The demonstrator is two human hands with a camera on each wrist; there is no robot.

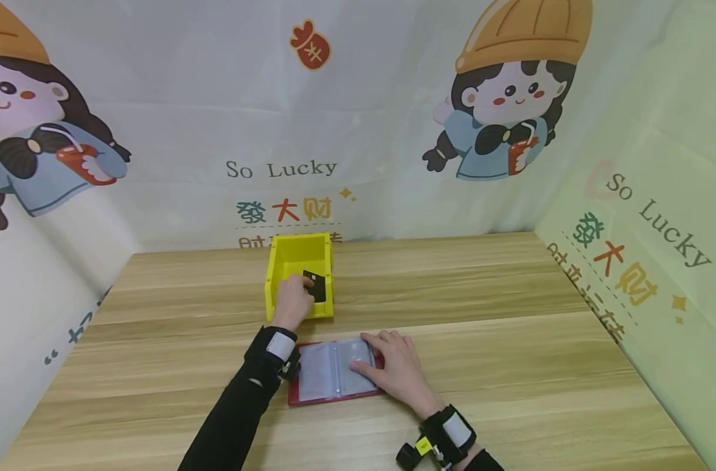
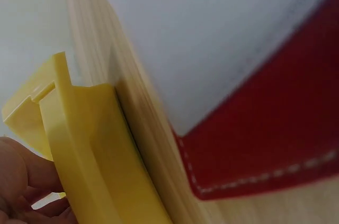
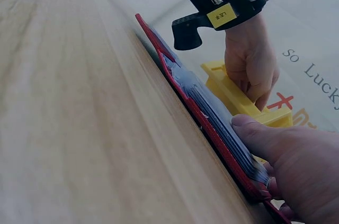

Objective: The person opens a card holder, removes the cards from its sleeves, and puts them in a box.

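My left hand [image 1: 294, 299] reaches over the near wall of a yellow bin [image 1: 269, 288]. Its fingers [image 2: 39, 173] are curled inside and grip a black card [image 1: 318, 288] at the card's left side. Closer to me, a red card holder [image 1: 293, 394] lies spread on the table, showing its clear plastic sleeves [image 1: 318, 373]. My right hand [image 1: 397, 366] holds the holder's right side, the thumb [image 3: 249, 126] pressing on the stack of sleeves and fingers at the outer edge. Seen from the left wrist, the bin wall hides the card.
The wooden table [image 1: 481, 288] ends at a printed cloth backdrop [image 1: 381, 131] behind and at the sides. The bin stands near the table's back edge, just beyond the card holder. Both wrists wear black straps, the right one with a small camera [image 1: 409, 456].
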